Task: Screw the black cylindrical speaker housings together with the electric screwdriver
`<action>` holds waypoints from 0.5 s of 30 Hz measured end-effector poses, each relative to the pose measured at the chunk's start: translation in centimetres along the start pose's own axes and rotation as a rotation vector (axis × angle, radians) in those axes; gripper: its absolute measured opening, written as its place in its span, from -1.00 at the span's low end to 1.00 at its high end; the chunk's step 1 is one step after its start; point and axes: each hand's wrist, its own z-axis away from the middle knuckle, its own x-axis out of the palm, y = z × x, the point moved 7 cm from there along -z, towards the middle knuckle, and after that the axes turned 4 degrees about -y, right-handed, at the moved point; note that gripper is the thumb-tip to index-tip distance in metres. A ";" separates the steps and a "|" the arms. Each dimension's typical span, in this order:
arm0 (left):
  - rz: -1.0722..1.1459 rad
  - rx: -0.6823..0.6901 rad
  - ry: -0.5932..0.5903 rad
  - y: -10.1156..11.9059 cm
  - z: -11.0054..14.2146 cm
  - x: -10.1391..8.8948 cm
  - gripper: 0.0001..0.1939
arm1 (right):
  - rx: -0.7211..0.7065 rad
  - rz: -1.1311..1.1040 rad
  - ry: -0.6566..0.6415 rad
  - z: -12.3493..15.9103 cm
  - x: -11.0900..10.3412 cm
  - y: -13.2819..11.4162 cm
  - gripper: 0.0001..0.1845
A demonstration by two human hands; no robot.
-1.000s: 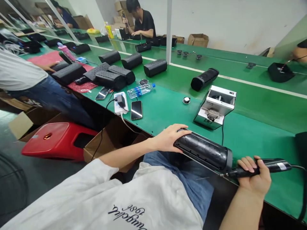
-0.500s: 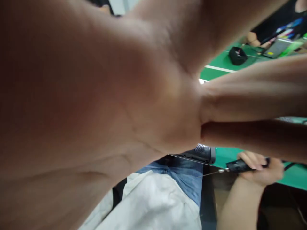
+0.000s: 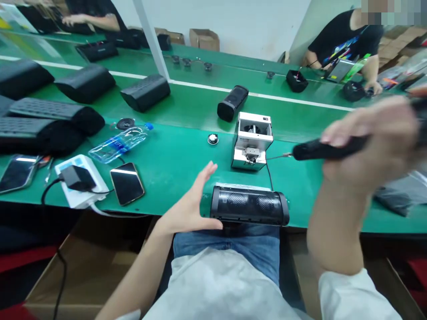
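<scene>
My left hand (image 3: 188,206) is open, thumb and fingers spread around the left end of a black speaker (image 3: 250,205) with perforated grilles. The speaker lies lengthwise at the table's front edge; I cannot tell if the thumb touches it. My right hand (image 3: 370,142), blurred, is wrapped around a black electric screwdriver (image 3: 313,150). Its thin bit points left, ending at the front right of a white screw feeder (image 3: 253,140); contact there cannot be made out. A small round part (image 3: 212,139) lies left of the feeder.
On the green table (image 3: 173,178) at left are a phone (image 3: 127,183), a power strip (image 3: 80,182), a water bottle (image 3: 120,144) and several black speaker housings (image 3: 146,92). Another speaker (image 3: 232,103) lies behind the feeder. Co-workers sit across the table, one at right (image 3: 347,40).
My left hand, which filled most of the view close to the camera, has dropped to the speaker's left end. My right hand has raised the screwdriver toward the feeder, and the view has shifted.
</scene>
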 end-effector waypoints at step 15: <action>0.176 -0.006 -0.070 -5.9 0.2 6.2 0.44 | 0.046 0.242 -0.203 0.2 5.8 9.0 -0.27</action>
